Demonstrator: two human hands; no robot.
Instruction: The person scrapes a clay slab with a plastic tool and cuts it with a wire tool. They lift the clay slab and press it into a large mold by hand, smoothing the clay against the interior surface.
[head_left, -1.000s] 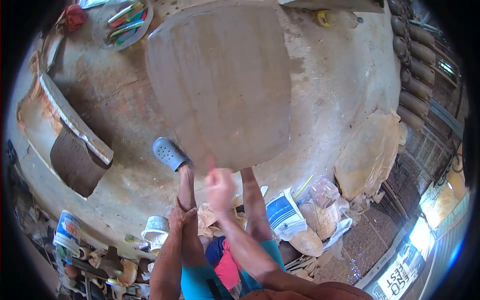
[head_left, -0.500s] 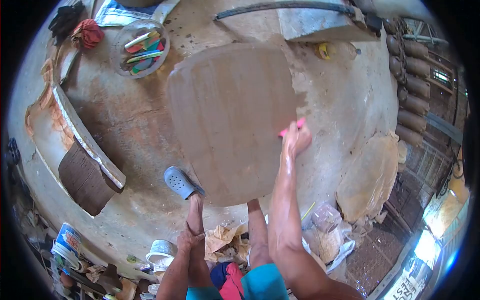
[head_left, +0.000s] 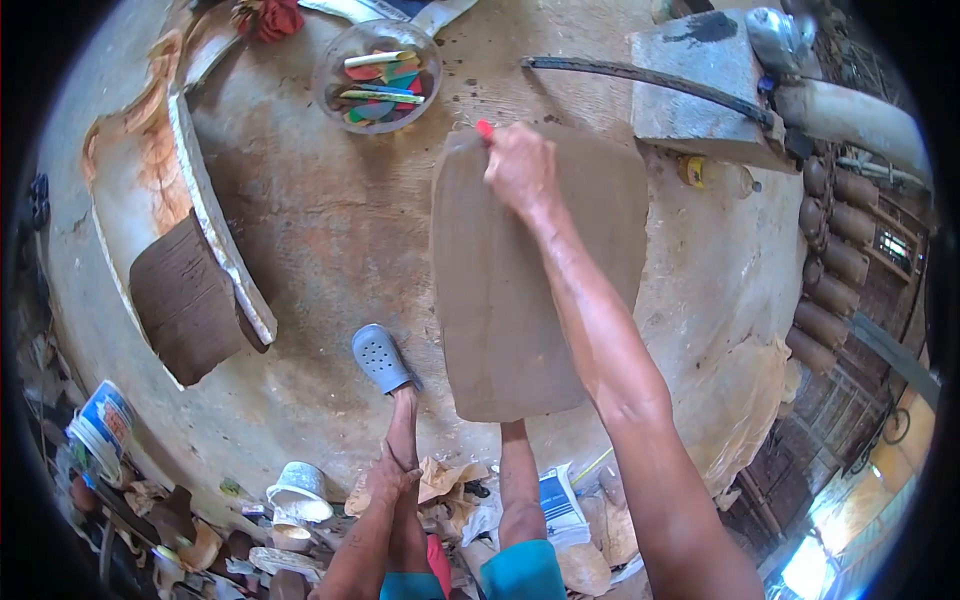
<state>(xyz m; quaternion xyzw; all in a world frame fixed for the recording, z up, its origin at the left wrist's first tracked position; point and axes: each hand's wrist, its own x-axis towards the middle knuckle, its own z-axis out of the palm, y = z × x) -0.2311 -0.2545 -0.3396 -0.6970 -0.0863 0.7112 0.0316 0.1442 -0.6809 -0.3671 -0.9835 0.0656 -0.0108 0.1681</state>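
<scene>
A broad, smooth slab of brown clay (head_left: 500, 300) with rounded corners lies flat on the floor in front of me. My right hand (head_left: 522, 168) is closed on a small pink scraper (head_left: 485, 130) at the slab's far left corner. Only the scraper's tip shows past my fingers; the rest is hidden. My right forearm crosses over the slab. Down by my knee, my left hand (head_left: 392, 474) is wrapped round my left leg (head_left: 402, 425), away from the clay. A grey clog (head_left: 378, 358) is on my left foot, beside the slab.
A clear bowl (head_left: 332, 95) of coloured scrapers stands beyond the slab. On the left, a curved mould (head_left: 212, 225) carries a dark clay sheet (head_left: 185, 300). A dark curved strip (head_left: 640, 75) rests against a grey block (head_left: 690, 110); a bottle (head_left: 722, 178) lies nearby.
My right hand has swept with the pink scraper from the slab's right edge to its far left corner. The view has shifted left. My left hand stays on my leg.
</scene>
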